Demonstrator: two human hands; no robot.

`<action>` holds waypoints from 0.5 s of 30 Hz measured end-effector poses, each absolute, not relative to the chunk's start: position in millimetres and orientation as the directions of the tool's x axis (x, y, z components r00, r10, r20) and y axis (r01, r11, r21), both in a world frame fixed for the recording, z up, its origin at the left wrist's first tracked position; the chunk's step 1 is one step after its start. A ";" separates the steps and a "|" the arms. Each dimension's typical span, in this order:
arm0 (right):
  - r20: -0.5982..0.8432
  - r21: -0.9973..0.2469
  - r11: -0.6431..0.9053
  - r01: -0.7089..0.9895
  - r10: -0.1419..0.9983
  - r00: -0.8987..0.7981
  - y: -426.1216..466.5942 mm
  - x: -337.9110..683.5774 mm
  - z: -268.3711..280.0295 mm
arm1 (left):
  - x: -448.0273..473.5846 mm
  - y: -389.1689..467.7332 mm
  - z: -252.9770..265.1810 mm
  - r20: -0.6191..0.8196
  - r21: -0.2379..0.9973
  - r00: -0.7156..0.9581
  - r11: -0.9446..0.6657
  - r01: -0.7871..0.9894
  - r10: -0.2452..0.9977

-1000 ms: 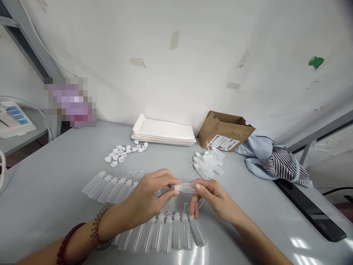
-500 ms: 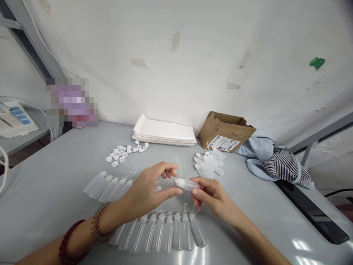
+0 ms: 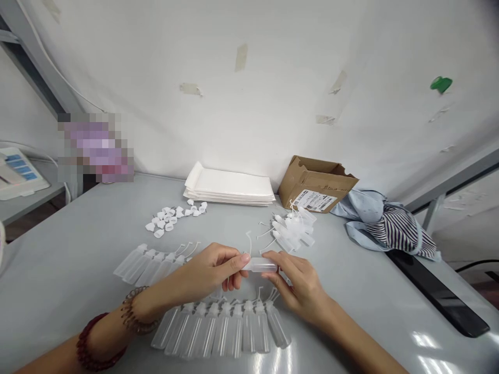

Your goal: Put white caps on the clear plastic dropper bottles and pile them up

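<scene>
A small translucent squeeze bottle (image 3: 262, 265) lies level between my two hands above the table. My left hand (image 3: 226, 266) pinches its nozzle end between thumb and fingers, which hide the tip. A thin white strap sticks up there. With thumb and fingertips my right hand (image 3: 292, 278) grips the bottle's base end. Below my hands, a row of similar bottles (image 3: 224, 330) lies side by side. Another row of bottles (image 3: 142, 265) is left of my left wrist, partly covered by it. Beyond my right hand sits a loose pile of bottles (image 3: 292, 231) with straps.
Several small white caps (image 3: 167, 217) lie scattered at the back left. A stack of white padded envelopes (image 3: 230, 186) rests against the wall, beside an open cardboard box (image 3: 315, 184). To the right are a bundle of striped and blue cloth (image 3: 393, 228) and a long black object (image 3: 440, 296).
My left hand has closed from an open curve onto the bottle's nozzle end. The bottle has turned nearly level, and my right hand has shifted its grip to the base end.
</scene>
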State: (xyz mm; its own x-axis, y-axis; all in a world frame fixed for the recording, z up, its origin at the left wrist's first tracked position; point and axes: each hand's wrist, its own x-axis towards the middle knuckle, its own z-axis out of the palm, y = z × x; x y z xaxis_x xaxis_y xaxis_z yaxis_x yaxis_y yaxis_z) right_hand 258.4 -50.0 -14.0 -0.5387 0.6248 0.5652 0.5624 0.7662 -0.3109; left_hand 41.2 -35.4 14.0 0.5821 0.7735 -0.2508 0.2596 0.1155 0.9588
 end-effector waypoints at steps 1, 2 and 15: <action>0.564 -0.309 0.765 0.565 0.625 -0.539 -49.8 258.4 -13.7 | 40.6 -35.2 14.1 -0.252 0.960 0.589 0.122 0.252 0.767; 0.559 -0.311 0.764 0.565 0.628 -0.541 -49.7 258.5 -13.4 | 40.0 -35.0 14.3 -0.251 0.961 0.595 0.124 0.247 0.764; 0.380 -0.586 0.621 0.520 0.778 -0.501 -51.4 259.1 -7.4 | 41.9 -40.5 2.7 0.255 0.651 0.611 -0.601 0.464 0.749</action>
State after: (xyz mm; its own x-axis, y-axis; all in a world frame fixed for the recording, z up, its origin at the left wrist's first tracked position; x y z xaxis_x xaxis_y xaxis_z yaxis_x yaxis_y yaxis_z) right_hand 259.1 -51.4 -7.4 -0.5012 0.7776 0.3796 0.5201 0.6213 -0.5861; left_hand 41.9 -40.5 2.7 0.6115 0.7490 0.2552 0.4644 -0.6008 0.6506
